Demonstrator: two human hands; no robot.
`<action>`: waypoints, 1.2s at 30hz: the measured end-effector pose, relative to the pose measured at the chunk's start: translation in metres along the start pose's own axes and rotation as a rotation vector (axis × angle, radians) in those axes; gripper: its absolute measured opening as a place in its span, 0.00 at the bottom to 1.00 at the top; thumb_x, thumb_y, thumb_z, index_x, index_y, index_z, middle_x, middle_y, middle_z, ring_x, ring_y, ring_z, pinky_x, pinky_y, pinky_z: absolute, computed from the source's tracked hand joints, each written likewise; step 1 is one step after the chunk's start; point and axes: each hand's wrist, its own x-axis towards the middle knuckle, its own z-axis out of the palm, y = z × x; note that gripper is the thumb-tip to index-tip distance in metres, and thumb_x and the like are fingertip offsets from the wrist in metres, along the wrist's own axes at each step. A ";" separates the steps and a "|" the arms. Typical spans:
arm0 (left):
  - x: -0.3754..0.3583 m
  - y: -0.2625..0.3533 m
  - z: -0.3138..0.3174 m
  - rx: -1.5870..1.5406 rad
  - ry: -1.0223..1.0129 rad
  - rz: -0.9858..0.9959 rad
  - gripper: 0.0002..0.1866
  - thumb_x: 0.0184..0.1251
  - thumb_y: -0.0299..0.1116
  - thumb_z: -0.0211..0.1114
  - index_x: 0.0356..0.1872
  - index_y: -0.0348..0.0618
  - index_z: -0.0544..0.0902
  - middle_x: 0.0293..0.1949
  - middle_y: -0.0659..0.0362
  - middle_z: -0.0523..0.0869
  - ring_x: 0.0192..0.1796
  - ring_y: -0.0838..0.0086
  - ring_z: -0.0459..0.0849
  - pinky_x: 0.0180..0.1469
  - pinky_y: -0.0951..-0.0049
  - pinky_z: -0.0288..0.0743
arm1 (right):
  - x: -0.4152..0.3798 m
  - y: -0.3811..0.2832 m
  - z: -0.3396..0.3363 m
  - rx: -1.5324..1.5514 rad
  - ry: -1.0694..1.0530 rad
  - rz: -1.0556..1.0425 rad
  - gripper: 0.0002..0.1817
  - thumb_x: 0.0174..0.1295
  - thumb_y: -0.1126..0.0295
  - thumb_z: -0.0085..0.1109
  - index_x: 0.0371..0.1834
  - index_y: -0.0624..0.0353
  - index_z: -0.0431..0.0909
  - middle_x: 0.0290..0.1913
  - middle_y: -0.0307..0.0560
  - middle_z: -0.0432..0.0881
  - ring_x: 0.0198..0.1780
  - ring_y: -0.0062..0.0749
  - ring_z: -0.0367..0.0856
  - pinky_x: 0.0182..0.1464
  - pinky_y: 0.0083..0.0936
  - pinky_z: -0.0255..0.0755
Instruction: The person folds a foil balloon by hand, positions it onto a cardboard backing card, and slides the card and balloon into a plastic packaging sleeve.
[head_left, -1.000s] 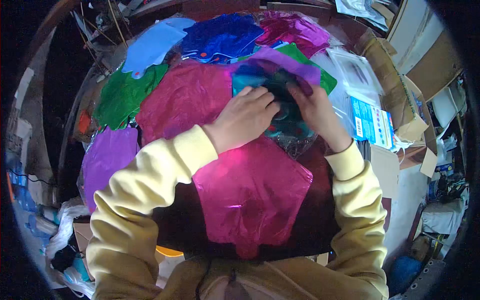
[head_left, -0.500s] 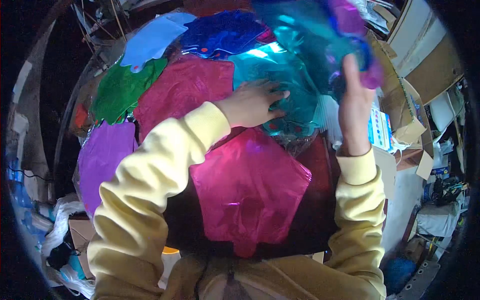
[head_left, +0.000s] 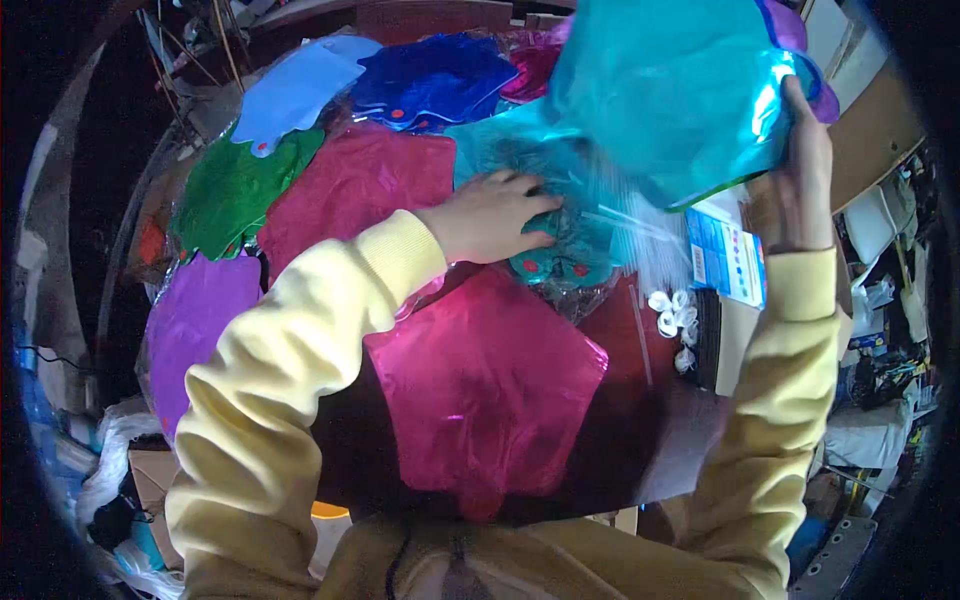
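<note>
My right hand (head_left: 808,170), raised at the upper right, grips a bunch of flat foil balloons (head_left: 665,100). The front sheet is teal, with purple, blue and green edges showing behind it. My left hand (head_left: 493,215) lies with fingers spread on a teal foil balloon (head_left: 590,240) on the table, its lower edge marked with red dots. Right in front of me is a flat magenta foil balloon (head_left: 490,370), its narrow tail pointing towards me. A dull red foil balloon (head_left: 365,185) lies left of my left hand.
Light blue (head_left: 300,90), dark blue (head_left: 435,80), green (head_left: 240,190) and purple (head_left: 200,320) foil balloons ring the far and left sides. On the right are clear thin sticks (head_left: 645,235), white ribbon rolls (head_left: 672,315), a blue-white packet (head_left: 728,262) and cardboard (head_left: 875,160).
My right hand has moved right and slightly up with the held balloons, which now spread out with the teal face showing. My left hand has shifted slightly left. White rolls at right are uncovered.
</note>
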 end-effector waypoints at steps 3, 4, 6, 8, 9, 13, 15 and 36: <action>0.008 -0.004 -0.011 -0.013 -0.034 0.030 0.26 0.67 0.53 0.53 0.60 0.50 0.73 0.60 0.48 0.73 0.63 0.56 0.69 0.63 0.58 0.64 | 0.020 -0.019 0.003 -0.158 0.001 -0.028 0.19 0.64 0.63 0.58 0.52 0.64 0.74 0.47 0.47 0.82 0.46 0.30 0.81 0.48 0.30 0.76; 0.010 -0.006 -0.014 -0.013 -0.032 0.057 0.26 0.68 0.53 0.53 0.59 0.48 0.74 0.57 0.49 0.75 0.60 0.56 0.72 0.62 0.59 0.66 | 0.024 -0.019 0.005 -0.159 -0.004 -0.111 0.19 0.64 0.63 0.57 0.53 0.64 0.74 0.47 0.47 0.82 0.46 0.31 0.81 0.49 0.29 0.75; 0.017 -0.017 -0.012 -0.014 -0.037 0.079 0.26 0.68 0.54 0.53 0.58 0.46 0.75 0.55 0.49 0.77 0.58 0.56 0.74 0.60 0.60 0.69 | 0.031 -0.010 0.010 -0.153 -0.014 -0.261 0.18 0.65 0.64 0.56 0.53 0.65 0.75 0.48 0.46 0.82 0.46 0.31 0.81 0.50 0.28 0.74; 0.032 -0.037 -0.014 -0.547 -0.044 -0.088 0.30 0.68 0.57 0.50 0.59 0.41 0.73 0.53 0.48 0.79 0.54 0.56 0.78 0.56 0.60 0.72 | 0.022 0.006 0.020 -0.353 -0.067 -0.425 0.18 0.65 0.65 0.56 0.54 0.63 0.75 0.47 0.46 0.82 0.46 0.31 0.81 0.50 0.29 0.74; 0.035 -0.043 -0.016 -0.813 -0.051 -0.175 0.33 0.68 0.58 0.49 0.59 0.38 0.72 0.53 0.47 0.80 0.51 0.56 0.80 0.54 0.60 0.74 | 0.010 0.019 0.025 -0.550 -0.118 -0.583 0.17 0.64 0.66 0.56 0.55 0.61 0.75 0.47 0.47 0.82 0.45 0.31 0.82 0.50 0.30 0.74; 0.018 -0.064 -0.038 -1.635 0.123 -0.448 0.38 0.70 0.63 0.41 0.57 0.31 0.72 0.49 0.46 0.83 0.47 0.58 0.84 0.52 0.62 0.77 | -0.060 0.050 0.074 -0.701 -0.597 -1.028 0.20 0.56 0.75 0.58 0.54 0.55 0.76 0.47 0.47 0.83 0.46 0.38 0.83 0.50 0.32 0.75; 0.004 -0.074 -0.039 -1.798 0.169 -0.435 0.41 0.68 0.66 0.37 0.55 0.31 0.72 0.48 0.45 0.83 0.48 0.59 0.84 0.53 0.63 0.76 | -0.076 0.076 0.087 -0.705 -0.702 -0.780 0.20 0.56 0.80 0.57 0.54 0.57 0.76 0.50 0.50 0.81 0.51 0.37 0.80 0.53 0.28 0.72; -0.052 -0.126 -0.014 -1.552 0.379 -0.668 0.19 0.58 0.20 0.59 0.53 0.34 0.75 0.46 0.55 0.84 0.46 0.69 0.84 0.52 0.69 0.77 | 0.107 0.226 0.071 -1.152 -0.810 -0.429 0.12 0.56 0.71 0.65 0.43 0.61 0.78 0.38 0.40 0.82 0.44 0.25 0.79 0.53 0.23 0.70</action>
